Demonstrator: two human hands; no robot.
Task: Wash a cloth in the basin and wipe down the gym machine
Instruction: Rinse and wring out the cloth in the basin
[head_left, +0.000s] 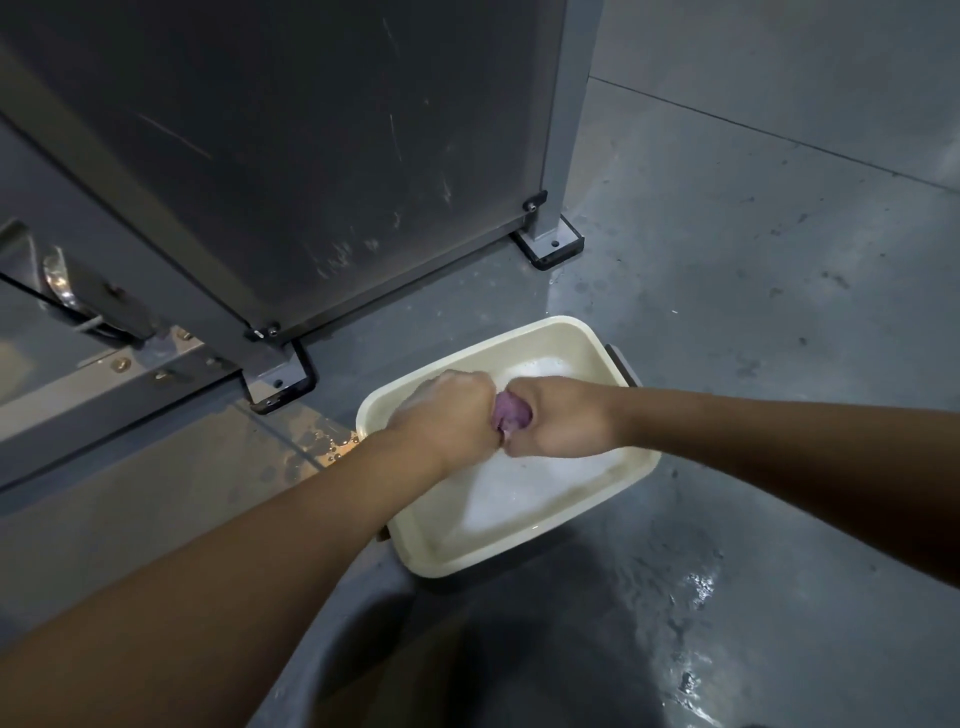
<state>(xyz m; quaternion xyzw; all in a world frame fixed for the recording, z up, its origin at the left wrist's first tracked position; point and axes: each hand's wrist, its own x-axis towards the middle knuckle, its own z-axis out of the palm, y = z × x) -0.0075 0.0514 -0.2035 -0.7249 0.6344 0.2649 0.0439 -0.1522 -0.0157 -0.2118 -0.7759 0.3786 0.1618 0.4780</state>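
The upper left of the view is filled by the gym machine, a tall dark grey panel marked with pale scratches and smears, framed by lighter grey uprights that are bolted to black foot plates. The grey floor is seen beneath and around it, wet in places, with bright glints of water to the lower right and droplets near the closer foot plate.

A cream rectangular basin with rounded corners is set on the floor just in front of the machine, a dark handle showing at its far right corner. Milky, soapy water is held inside it.

Above the basin, the left hand and the right hand are brought together knuckle to knuckle, each closed in a fist. The cloth is gripped between them; only a small bunched fold is exposed in the gap, pinkish purple, wet and glossy. The rest of it is hidden inside the two fists.
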